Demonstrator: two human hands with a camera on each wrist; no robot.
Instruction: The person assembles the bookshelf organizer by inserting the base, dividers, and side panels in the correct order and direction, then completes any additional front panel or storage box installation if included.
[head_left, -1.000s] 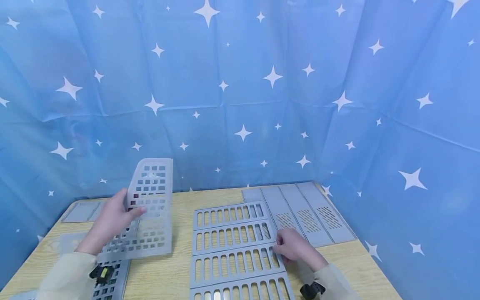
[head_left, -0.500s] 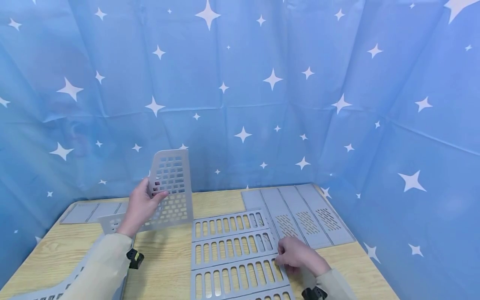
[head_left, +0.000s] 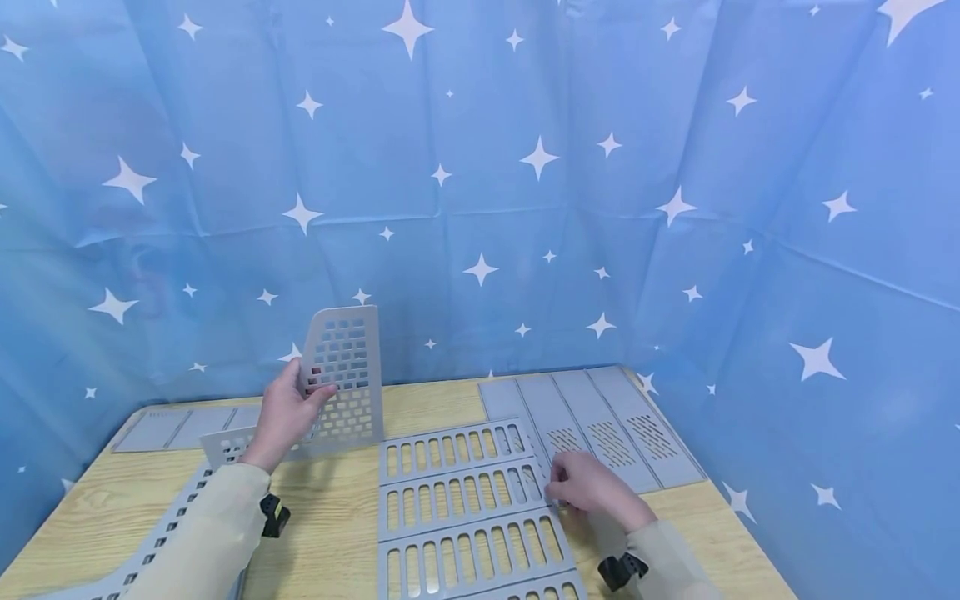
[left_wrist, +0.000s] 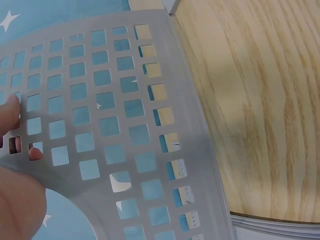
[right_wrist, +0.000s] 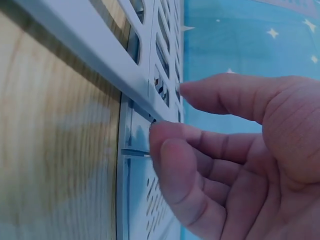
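My left hand (head_left: 288,417) grips a grey flat panel (head_left: 348,358) with brick-like square holes, one corner cut at a slant. It stands nearly upright above the table, thumb on the face towards me, fingertips showing through the holes in the left wrist view. My right hand (head_left: 592,487) hovers at the right edge of a grey slotted panel (head_left: 384,517), which has rows of long openings and fold lines. In the right wrist view, thumb and curled fingers stand apart beside that panel's edge; whether they touch it is hard to tell.
Under the slotted panel's right side lies a folding panel (head_left: 573,400) with diagonal slits. Another flat panel (head_left: 153,429) is at the back left, and a holed panel (head_left: 153,550) lies front left. A starry blue curtain (head_left: 480,208) hangs behind the wooden table (head_left: 318,517).
My left hand has moved right and slightly up with the holed panel. The slotted panel has shifted a little towards me. My right hand has lately slid back along its edge.
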